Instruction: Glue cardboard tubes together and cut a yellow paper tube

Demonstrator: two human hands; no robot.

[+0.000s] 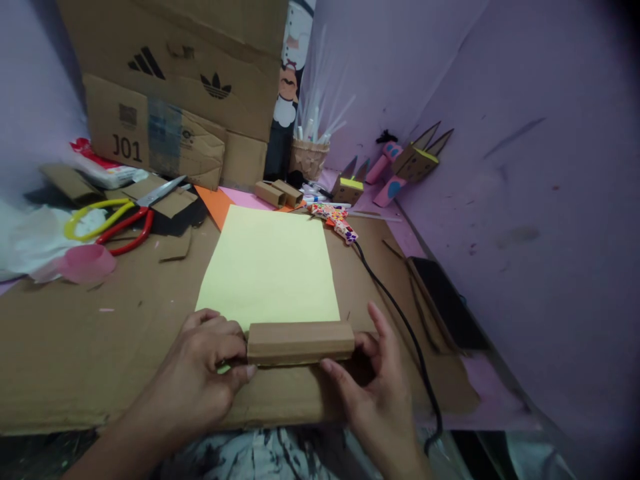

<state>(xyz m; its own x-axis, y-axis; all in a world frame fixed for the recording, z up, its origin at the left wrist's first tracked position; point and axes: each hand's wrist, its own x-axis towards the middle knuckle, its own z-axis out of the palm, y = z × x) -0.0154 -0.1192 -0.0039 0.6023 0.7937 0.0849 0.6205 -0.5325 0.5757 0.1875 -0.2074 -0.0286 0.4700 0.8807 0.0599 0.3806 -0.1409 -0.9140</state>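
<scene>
The left hand (205, 363) pinches the left end of a small cardboard block (301, 343), thumb and fingers closed on it; the right hand (373, 383) braces the right end, thumb under the near edge and fingers spread, its grip not fully visible. The block lies across the near edge of a pale yellow paper sheet (270, 267), on the cardboard-covered bench (75, 347). The block looks light, stiff and matte, so holding it by its ends should work; the paper looks thin and easily creased. At two o'clock a black cable (400, 313) runs to a patterned glue gun (336, 219). At ten o'clock lie scissors (127, 220).
</scene>
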